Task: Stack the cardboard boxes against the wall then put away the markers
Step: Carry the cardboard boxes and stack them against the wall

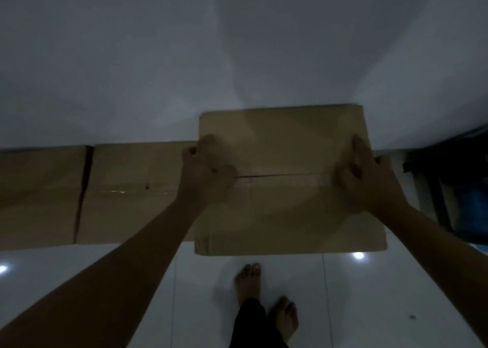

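Observation:
A brown cardboard box (287, 210) with a taped centre seam fills the middle of the view, close to the white wall (184, 57). My left hand (206, 173) grips its left side and my right hand (367, 178) grips its right side, thumbs on the top face. Two more cardboard boxes stand side by side against the wall to the left, one next to the held box (132, 189) and one at the far left (37, 197). The held box sits higher than those two. No markers are in view.
The floor is glossy white tile (369, 295) with light reflections. My bare feet (264, 302) stand just in front of the held box. A dark piece of furniture with something blue (464, 197) stands at the right, against the wall.

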